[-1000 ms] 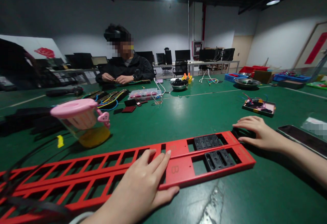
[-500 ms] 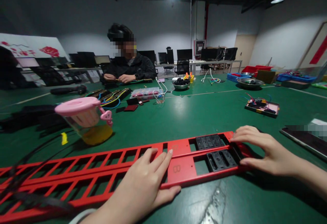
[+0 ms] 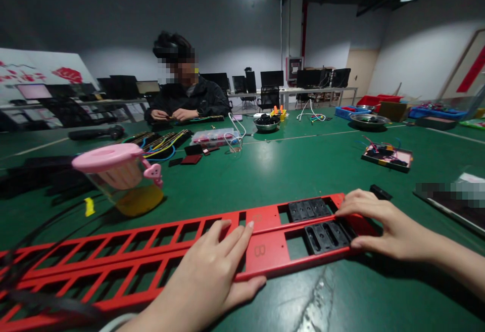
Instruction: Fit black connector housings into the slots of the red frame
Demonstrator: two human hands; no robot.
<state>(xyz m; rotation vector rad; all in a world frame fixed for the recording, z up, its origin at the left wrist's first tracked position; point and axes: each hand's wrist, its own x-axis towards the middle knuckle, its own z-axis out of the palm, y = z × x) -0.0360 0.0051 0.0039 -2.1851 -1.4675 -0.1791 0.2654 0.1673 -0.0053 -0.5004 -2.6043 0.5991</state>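
Observation:
A long red slotted frame [image 3: 266, 247] lies across the table, its right end holding black ribbed blocks in two rows. My left hand [image 3: 217, 264] grips the frame near its middle, fingers on top and thumb along the near edge. At the right end, my right hand [image 3: 382, 223] spans the near row, fingers and thumb around a dark block [image 3: 347, 231] at the end of that row, partly hidden by the hand. Beside it sit the other black blocks of the near row [image 3: 326, 238]. The far row [image 3: 308, 209] also has black blocks, with an open gap to their left.
A pink-lidded jug [image 3: 125, 180] stands behind the frame at left; black cables cross the frame's left end. A small black piece [image 3: 380, 192] lies beyond my right hand. Further off are a tray of parts [image 3: 407, 165], a metal bowl [image 3: 267, 126] and a seated person [image 3: 189, 99].
My right hand has shifted slightly left, and the dark block now sits lower, against the near row. My left hand keeps its hold; the view has turned slightly.

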